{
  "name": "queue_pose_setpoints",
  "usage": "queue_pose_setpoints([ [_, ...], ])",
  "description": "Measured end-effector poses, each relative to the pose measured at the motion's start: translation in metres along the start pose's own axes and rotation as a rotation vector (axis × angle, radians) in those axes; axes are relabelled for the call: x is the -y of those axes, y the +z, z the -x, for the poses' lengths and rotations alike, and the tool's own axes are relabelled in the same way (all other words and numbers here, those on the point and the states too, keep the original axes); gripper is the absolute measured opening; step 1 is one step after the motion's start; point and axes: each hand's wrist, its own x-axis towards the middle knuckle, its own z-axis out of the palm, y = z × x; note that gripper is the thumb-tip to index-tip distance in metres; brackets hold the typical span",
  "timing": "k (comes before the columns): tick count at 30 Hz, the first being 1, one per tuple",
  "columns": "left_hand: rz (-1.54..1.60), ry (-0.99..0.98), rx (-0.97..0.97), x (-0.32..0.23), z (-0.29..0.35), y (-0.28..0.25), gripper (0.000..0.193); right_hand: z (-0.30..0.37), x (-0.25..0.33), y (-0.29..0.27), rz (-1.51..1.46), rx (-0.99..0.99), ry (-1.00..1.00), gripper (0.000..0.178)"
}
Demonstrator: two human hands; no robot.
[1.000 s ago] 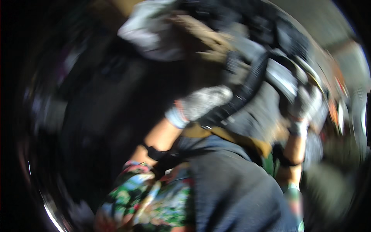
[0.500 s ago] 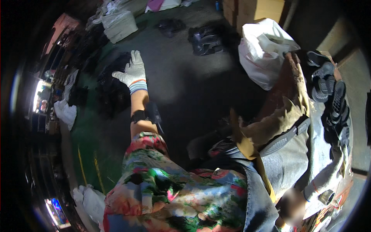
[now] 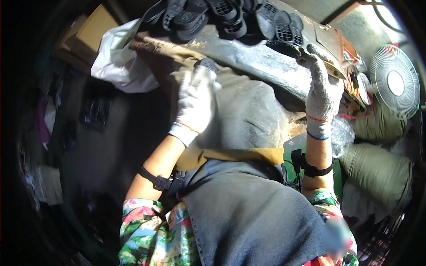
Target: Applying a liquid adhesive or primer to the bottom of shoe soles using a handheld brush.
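My left hand, in a white knit glove and blurred by motion, is over the lap cloth. Its fingers close on a black sole, whose far end sticks out past them; the rest is hidden. My right hand, gloved the same way, is raised at the right side of the bench. Its fingers are bent around something dark that I cannot make out. Beside those fingertips lies a tan, curved piece. A worn grey-brown cloth covers my lap.
Several black sandal soles lie along the far edge of the bench. A white sack stands at the left, by cardboard boxes. A white fan and stuffed olive sacks are at the right.
The view has swung right toward the bench. My left hand, stretched out open over the floor before, has come back to the sole on my lap. My right hand is now raised beside the bench.
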Motion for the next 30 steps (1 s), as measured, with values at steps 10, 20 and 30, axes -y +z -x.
queue_pose_setpoints([
  [10, -0.019, 0.736, 0.932, 0.073, -0.057, -0.002, 0.045, -0.066, -0.09, -0.133, 0.629, -0.325, -0.382, 0.02],
  [20, 0.107, 0.832, 0.816, 0.075, -0.093, -0.016, 0.049, -0.111, -0.16, -0.169, 1.05, 0.012, 0.211, 0.038],
  [30, 0.849, -0.26, 0.21, 0.035, -0.115, 0.007, 0.05, -0.095, -0.204, -0.23, 0.246, -0.485, 0.145, 0.027],
])
